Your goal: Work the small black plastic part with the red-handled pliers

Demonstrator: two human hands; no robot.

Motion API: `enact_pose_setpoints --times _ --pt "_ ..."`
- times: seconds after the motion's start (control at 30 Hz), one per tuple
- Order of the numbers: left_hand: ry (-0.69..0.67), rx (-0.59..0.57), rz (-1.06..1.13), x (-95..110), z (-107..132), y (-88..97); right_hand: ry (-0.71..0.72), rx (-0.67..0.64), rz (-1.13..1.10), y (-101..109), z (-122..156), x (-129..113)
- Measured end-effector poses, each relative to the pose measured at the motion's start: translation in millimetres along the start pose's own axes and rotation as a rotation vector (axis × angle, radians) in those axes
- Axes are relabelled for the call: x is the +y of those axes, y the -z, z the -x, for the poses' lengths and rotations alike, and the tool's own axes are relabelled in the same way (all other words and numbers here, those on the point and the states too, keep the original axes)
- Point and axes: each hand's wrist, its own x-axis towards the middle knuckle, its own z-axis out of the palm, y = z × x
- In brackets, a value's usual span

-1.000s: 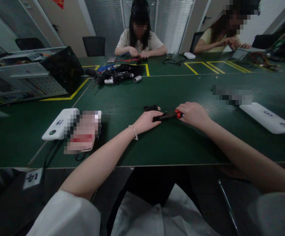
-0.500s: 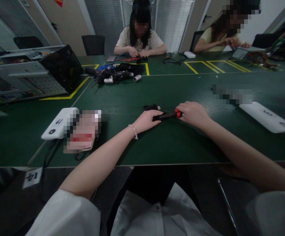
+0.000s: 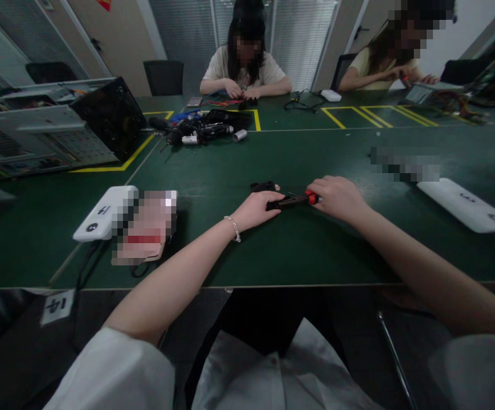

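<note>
Low over the green table, my right hand (image 3: 339, 196) is closed round the red handles of a pair of pliers (image 3: 295, 200). The dark jaws point left, towards my left hand (image 3: 253, 212), which wears a light bracelet. Its thumb and fingers pinch a small black part (image 3: 275, 204) at the tip of the jaws. What the part is, and whether the jaws bite on it, I cannot tell. Just beyond my left fingers lies a small dark bundle (image 3: 262, 187) with a pinkish end.
White power banks (image 3: 97, 222) (image 3: 465, 205) lie left and right, the left one beside a pink phone (image 3: 144, 228). An open computer case (image 3: 46, 136) stands at far left. Further back is a drill (image 3: 174, 136) among black parts. Two people work across the table (image 3: 307, 151).
My hands keep the same grip on the pliers and the black part. Only a slight shift of the whole view shows.
</note>
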Motion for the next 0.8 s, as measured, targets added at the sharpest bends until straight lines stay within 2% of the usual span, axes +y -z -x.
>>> enact_pose_setpoints --times 0.8 --pt "0.017 -0.013 0.022 3.6 0.6 2.5 0.001 0.011 -0.02 -2.7 0.6 -0.1"
